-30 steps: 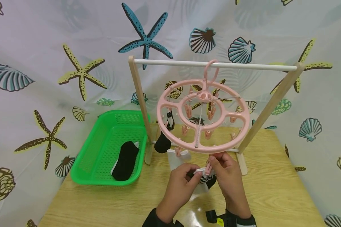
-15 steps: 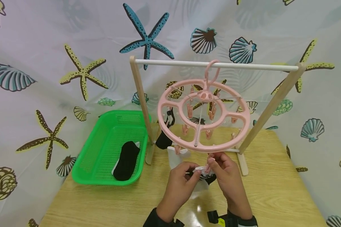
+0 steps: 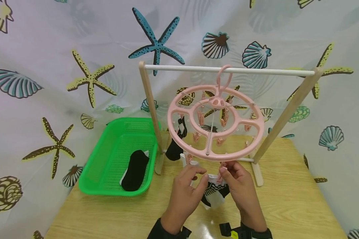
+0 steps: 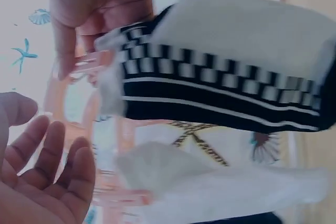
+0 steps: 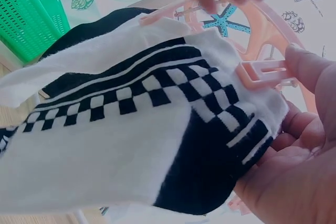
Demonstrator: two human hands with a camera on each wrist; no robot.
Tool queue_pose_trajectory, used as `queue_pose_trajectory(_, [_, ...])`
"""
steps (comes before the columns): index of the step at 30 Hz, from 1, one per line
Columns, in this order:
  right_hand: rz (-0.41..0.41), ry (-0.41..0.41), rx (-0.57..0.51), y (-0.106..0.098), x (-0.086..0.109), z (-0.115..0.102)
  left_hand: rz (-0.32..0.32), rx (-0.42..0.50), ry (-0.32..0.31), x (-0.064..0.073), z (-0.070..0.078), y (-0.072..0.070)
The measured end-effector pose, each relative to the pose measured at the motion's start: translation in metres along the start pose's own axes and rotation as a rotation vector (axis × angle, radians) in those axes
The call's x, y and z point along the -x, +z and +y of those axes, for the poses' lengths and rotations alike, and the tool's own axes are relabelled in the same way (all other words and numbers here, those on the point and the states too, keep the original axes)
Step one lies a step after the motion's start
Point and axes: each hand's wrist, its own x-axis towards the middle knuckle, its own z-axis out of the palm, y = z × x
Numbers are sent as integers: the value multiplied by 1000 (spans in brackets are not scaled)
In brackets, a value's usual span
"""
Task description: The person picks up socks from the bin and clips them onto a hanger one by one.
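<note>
A black-and-white checkered sock (image 3: 210, 189) hangs by its white cuff from a pink clothespin (image 5: 262, 73) below the round pink drying hanger (image 3: 259, 126). My right hand (image 3: 242, 189) pinches that clothespin between thumb and fingers; in the right wrist view, its fingers reach behind the cuff. Just left of the sock, my left hand (image 3: 185, 194) is apart from it, its fingers loosely bent and holding nothing. Near the left hand, a white sock (image 4: 210, 192) hangs from another clip. Farther back, a black sock (image 3: 174, 151) is clipped to the hanger's left side.
The hanger hooks over a white rod (image 3: 182, 68) on a wooden stand (image 3: 150, 99). Several unused pink clips dangle beneath its rings. At left, a green basket (image 3: 91, 156) holds a black-and-white sock (image 3: 134, 171). A patterned curtain (image 3: 107, 39) backs the wooden table (image 3: 293, 199).
My left hand has let go of the checkered sock's cuff and moved slightly left. The sock now hangs lower and more spread out from the clip. The right hand stays on the clothespin.
</note>
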Motion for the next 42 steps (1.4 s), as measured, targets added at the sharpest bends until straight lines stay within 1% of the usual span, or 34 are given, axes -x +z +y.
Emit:
queue_pose_trajectory(3, [-11,-6,-12,-1,0,1,53,-84,157,-11,7,-3])
queue_pose_trajectory(4, [-15,-8,-18,-1,0,1,72,-114,196,-16,9,-4])
queue_pose_trajectory(5, [-17,-8,-23,-2,-1,1,86,-147,225,-20,11,-4])
queue_pose_trajectory(7, [-23,-7,-29,-2,-1,1,95,-218,253,-29,14,-6])
queue_pose_trajectory(9, [-30,-1,-28,-1,-1,1,82,-293,250,-36,15,-6])
queue_pose_trajectory(12, [-37,12,-16,0,-1,1,23,-403,223,-42,16,-7])
queue_pose_trajectory(16, [-47,15,-4,1,-1,1,-48,-471,198,-44,16,-6])
queue_pose_trajectory(20, [-61,0,-2,1,-2,2,-82,-475,177,-42,15,-5])
queue_pose_trajectory(23, [-65,-19,-4,1,-3,3,-85,-455,164,-41,14,-4])
queue_pose_trajectory(28, [-52,-29,3,1,-3,3,-72,-416,143,-41,13,-4])
queue_pose_trajectory(32, [-19,-14,50,1,-2,0,-45,-396,150,-43,12,-4])
queue_pose_trajectory(35, [21,-8,93,0,-1,-2,-26,-381,158,-45,12,-5])
queue_pose_trajectory(37, [65,-11,106,-1,1,-4,-20,-378,155,-47,12,-6])
queue_pose_trajectory(38, [93,-16,96,-1,2,-5,-17,-380,152,-48,11,-7])
queue_pose_trajectory(40, [144,-40,34,-3,4,-7,-12,-376,146,-50,11,-8])
queue_pose_trajectory(42, [214,-80,-38,-5,8,-9,-8,-377,140,-52,10,-10])
